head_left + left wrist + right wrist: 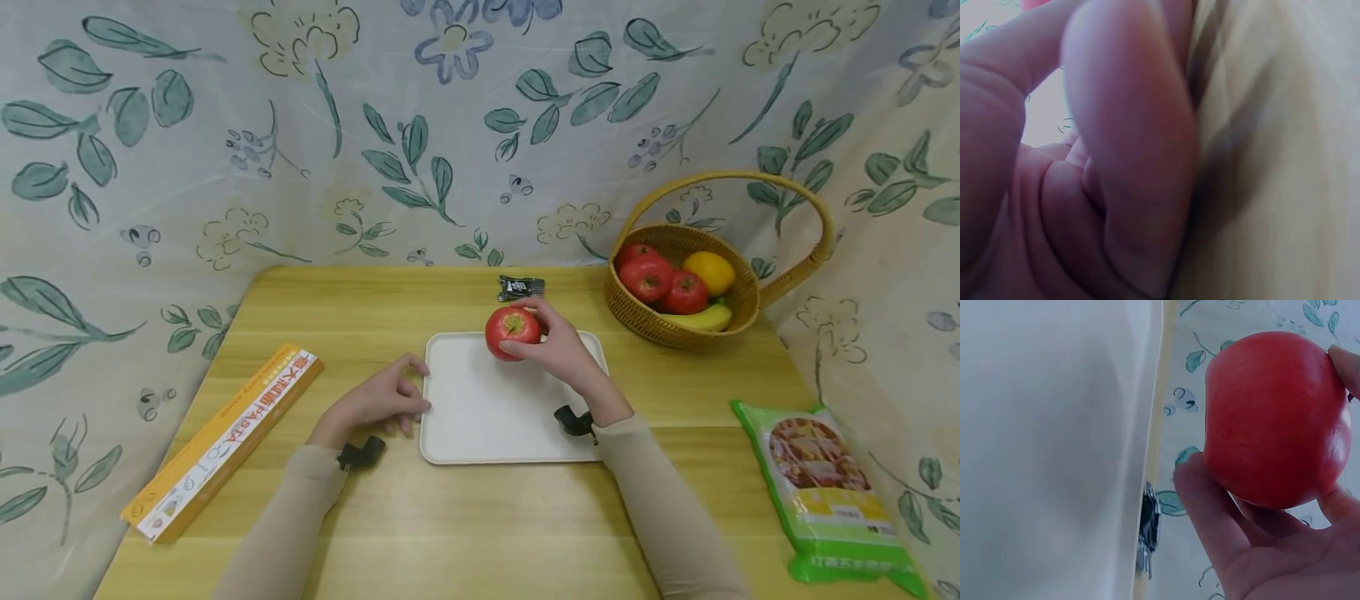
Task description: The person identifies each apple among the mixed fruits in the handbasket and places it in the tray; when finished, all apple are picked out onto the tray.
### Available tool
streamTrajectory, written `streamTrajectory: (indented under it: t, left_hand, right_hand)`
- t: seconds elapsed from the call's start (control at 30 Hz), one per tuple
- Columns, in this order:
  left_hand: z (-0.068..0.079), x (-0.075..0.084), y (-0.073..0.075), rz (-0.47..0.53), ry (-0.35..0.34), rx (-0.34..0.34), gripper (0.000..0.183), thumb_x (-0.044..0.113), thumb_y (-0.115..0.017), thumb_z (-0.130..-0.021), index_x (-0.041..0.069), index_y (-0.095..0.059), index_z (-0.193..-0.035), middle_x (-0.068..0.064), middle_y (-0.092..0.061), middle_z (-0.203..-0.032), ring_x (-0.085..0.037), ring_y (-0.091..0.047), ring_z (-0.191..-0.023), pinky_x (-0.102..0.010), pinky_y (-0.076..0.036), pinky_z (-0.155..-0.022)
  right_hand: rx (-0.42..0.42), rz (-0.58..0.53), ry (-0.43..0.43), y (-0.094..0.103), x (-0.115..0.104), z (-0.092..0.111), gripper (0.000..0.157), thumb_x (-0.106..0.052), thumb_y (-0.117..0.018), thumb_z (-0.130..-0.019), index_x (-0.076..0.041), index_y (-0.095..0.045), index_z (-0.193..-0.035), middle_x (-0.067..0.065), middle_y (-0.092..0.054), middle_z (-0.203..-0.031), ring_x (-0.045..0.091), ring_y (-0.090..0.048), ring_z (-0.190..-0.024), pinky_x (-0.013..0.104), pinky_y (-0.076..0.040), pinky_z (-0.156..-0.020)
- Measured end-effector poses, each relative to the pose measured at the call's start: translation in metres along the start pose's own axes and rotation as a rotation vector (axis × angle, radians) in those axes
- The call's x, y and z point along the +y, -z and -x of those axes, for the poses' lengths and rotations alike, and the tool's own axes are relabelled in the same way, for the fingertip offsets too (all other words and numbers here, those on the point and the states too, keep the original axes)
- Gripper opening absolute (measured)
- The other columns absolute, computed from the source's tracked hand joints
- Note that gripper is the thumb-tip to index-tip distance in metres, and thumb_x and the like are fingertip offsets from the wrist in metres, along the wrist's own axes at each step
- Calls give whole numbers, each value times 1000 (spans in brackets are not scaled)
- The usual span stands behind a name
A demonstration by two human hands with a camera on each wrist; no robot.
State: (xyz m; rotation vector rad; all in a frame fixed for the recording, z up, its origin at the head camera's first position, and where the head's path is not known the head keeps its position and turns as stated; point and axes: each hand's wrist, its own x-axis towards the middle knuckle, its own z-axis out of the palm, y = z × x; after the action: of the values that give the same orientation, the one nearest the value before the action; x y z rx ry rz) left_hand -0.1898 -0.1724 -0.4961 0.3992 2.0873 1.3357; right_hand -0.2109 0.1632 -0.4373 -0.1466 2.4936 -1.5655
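My right hand (558,346) grips a red apple (512,332) above the far half of a white rectangular tray (495,417). In the right wrist view the apple (1275,419) is held between thumb and fingers, raised off the tray surface (1047,450). At the tray's left edge is my left hand (378,398), its fingers loosely bent, with index finger and thumb tips right at the rim. The left wrist view shows mostly its bent fingers (1132,125) close up beside the wooden table, with nothing held between them.
A wicker basket (637,321) with red apples, a yellow round fruit and a banana stands at the back right. A small black packet (521,287) lies behind the tray. On the left is an orange pasta box (225,442); on the right, a green food bag (828,492).
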Motion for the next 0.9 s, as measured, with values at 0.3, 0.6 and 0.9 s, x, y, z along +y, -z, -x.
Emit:
streamTrajectory:
  t: [0.3,0.6,0.9]
  left_hand:
    - [0,0,1,12,27,8,59,21,-78,-96,15,-40,-140,-8,-72,-82,-17,-68,-55,-26,-51,-46]
    - [0,0,-1,32,24,2,59,20,-79,-95,15,-41,-139,-8,-72,-81,-17,-67,-54,-25,-51,-46]
    - [-1,2,-1,32,19,-3,59,19,-79,-95,12,-40,-139,-7,-71,-78,-16,-66,-53,-25,-50,-46]
  right_hand:
    - [-78,-29,-5,-52,0,-20,70,-39,-90,-85,-33,-54,-145,6,-61,-144,31,-57,-134,52,-56,-109]
    - [-70,37,32,-76,3,-27,68,-38,-90,-85,-27,-57,-144,8,-65,-139,31,-62,-127,51,-56,-108]
    - [-44,45,22,-81,1,-26,70,-40,-89,-86,-27,-57,-146,8,-66,-140,30,-63,-128,50,-56,-110]
